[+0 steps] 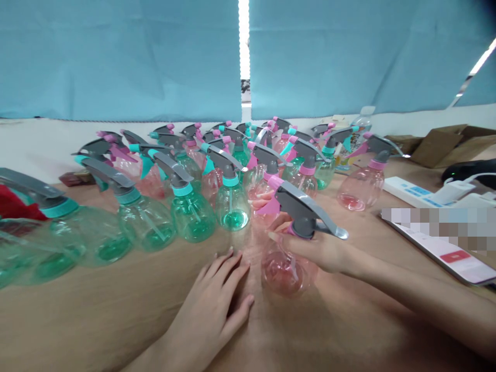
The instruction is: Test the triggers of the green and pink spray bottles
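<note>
My right hand (327, 250) is closed around the neck of a pink spray bottle (282, 274), which has a grey lever head and a pink nozzle. The bottle is upright, a little liquid at its bottom, and the fingers partly hide its collar and trigger. My left hand (211, 297) rests palm down on the wooden table (127, 315), fingers stretched out, holding nothing. Just beyond it stand a green spray bottle (232, 209) with a turquoise collar and another green bottle (192, 217).
Several pink and green spray bottles crowd the back and left; a pink bottle (362, 186) stands at the right. Further right lie a phone (437, 245), a white power strip (411, 192) with plugs, and a cardboard box (442, 147). Blue curtains (127, 57) hang behind.
</note>
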### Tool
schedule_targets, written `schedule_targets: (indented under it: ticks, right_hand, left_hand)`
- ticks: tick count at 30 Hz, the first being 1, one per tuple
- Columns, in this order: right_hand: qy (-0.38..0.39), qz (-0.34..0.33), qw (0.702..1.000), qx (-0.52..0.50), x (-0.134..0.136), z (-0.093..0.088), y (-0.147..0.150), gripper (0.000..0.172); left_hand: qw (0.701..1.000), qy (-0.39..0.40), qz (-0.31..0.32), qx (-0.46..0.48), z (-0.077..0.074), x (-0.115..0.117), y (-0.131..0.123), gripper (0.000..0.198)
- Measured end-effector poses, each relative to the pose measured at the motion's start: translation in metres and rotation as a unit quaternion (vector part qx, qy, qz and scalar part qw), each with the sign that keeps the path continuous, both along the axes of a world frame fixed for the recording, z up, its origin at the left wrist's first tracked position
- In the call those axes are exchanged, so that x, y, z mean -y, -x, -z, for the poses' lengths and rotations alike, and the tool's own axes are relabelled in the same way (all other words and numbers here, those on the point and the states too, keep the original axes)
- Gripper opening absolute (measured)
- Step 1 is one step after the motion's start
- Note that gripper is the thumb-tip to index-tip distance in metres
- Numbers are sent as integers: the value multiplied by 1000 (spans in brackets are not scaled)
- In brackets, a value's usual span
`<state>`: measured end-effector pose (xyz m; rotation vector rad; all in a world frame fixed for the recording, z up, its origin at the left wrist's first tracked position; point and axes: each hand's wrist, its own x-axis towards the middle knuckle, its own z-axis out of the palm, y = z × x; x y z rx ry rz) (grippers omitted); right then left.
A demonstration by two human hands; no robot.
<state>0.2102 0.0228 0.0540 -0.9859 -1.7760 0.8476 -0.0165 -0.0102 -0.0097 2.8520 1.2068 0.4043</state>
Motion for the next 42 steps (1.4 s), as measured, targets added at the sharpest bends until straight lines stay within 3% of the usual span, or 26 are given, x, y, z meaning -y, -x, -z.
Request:
schedule_targets:
  ticks: [9,18,31,34,39,42]
  right_hand:
    - [22,5,1000,14,-2,2,-1,11]
    - [32,14,999,26,4,-12,3,7]
    - [17,18,999,31,1,-6,2,7]
    - [6,21,999,28,2,-7,2,15]
    - [-25,15,999,24,1,-4,1,46]
    - [-21,19,999,23,0,-2,1,51]
  left_hand:
    - [1000,5,-3,-10,-2,0,-1,43]
    - [1000,-4,-1,1,1,0,0,44]
    - [1000,-3,-1,-10,1,0,0,44]
    - [1000,-3,0,-9,1,0,-1,44]
    - [1000,-5,2,-9,0,0,-1,44]
    - [1000,-5,2,-8,0,0,0,44]
